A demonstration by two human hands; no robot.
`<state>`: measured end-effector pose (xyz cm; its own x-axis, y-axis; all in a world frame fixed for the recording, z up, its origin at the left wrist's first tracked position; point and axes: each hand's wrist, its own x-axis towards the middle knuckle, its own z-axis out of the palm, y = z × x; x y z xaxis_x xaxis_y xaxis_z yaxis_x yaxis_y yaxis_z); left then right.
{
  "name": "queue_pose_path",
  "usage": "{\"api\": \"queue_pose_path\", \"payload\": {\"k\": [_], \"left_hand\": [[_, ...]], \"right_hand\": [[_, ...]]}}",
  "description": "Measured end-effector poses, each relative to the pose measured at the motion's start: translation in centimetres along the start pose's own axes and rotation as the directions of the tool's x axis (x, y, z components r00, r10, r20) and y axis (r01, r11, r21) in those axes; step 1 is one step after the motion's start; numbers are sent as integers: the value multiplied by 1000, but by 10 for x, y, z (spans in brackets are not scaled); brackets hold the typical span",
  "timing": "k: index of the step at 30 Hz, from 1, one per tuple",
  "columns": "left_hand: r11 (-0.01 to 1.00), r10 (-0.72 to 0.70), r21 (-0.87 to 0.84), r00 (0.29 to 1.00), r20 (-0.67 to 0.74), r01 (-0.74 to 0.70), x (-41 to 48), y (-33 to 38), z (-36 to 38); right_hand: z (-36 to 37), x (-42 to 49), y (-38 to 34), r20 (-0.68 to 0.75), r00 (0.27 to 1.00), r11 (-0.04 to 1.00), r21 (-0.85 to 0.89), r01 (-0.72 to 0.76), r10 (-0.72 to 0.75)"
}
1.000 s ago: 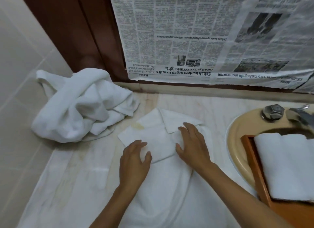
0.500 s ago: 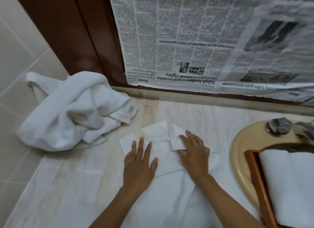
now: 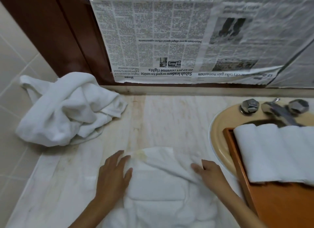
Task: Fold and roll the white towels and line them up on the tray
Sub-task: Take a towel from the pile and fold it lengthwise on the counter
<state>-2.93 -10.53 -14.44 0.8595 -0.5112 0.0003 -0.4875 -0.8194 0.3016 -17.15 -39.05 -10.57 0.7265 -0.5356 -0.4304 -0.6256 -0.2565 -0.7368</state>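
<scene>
Lying at 6 o'clock on the pale marble counter, one flat white terry towel, long axis 12-to-6, near end cut off. Left hand pressing flat, fingers spread, on its 9 o'clock edge; right hand pinching its 3 o'clock fold, fingertips hidden. At 3, orange wooden tray bearing rolled white towels, two distinct, rest cut off. At 10, crumpled white towel heap, count unclear.

Newspaper, beige sink, chrome faucet
</scene>
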Motion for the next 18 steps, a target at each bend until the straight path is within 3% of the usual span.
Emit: {"api": "queue_pose_path", "payload": {"k": [4,9,12,15,18], "left_hand": [[982,-187,52,960,208,180,24,-1,-9],[959,-229,-105,941,250,261,30,7,-17],[945,-231,-143,909,348,295,33,12,-33],[839,-238,-402,911,336,367,54,15,-67],[699,-242,-641,948,205,317,93,22,-100]], "right_hand": [[-13,12,-4,-27,998,995,79,-60,62],[-27,19,-10,-24,1000,993,113,-16,19],[-40,20,-12,64,998,991,131,-4,-4],[-68,20,-35,190,980,982,189,17,-53],[-97,32,-70,262,957,976,207,72,-126]]}}
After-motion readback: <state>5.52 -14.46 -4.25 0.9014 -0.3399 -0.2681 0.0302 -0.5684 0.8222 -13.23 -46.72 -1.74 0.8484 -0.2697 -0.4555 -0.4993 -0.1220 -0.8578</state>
